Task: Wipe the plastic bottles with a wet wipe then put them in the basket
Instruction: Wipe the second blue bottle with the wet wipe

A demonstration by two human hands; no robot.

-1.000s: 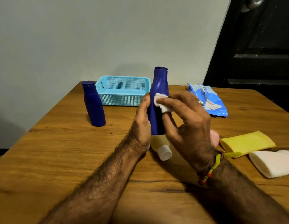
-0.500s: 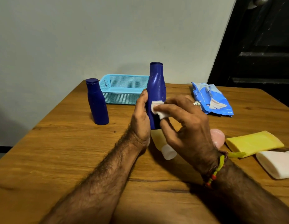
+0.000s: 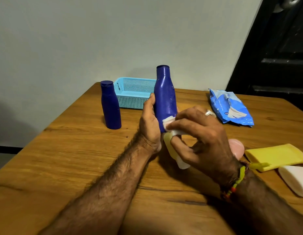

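A tall blue plastic bottle (image 3: pixel 164 95) is held upright above the table, with my left hand (image 3: pixel 149 121) gripping its lower part from the left. My right hand (image 3: pixel 200 133) pinches a white wet wipe (image 3: pixel 171 123) against the bottle's lower front. A second dark blue bottle (image 3: pixel 110 106) stands on the table to the left. Behind both bottles, near the wall, sits the light blue basket (image 3: pixel 130 95). A pale yellow bottle with a white cap (image 3: pixel 174 153) lies on the table under my hands, partly hidden.
A blue wet-wipe pack (image 3: pixel 230 107) lies at the back right. At the right edge lie a yellow flat bottle (image 3: pixel 274 156), a white one (image 3: pixel 295 180) and a pink one (image 3: pixel 236 147) behind my right wrist. The wooden table (image 3: pixel 71 158) ends at the wall.
My right hand has slid the wipe down the blue bottle from its middle to its lower part. The bottle is still held upright by my left hand.
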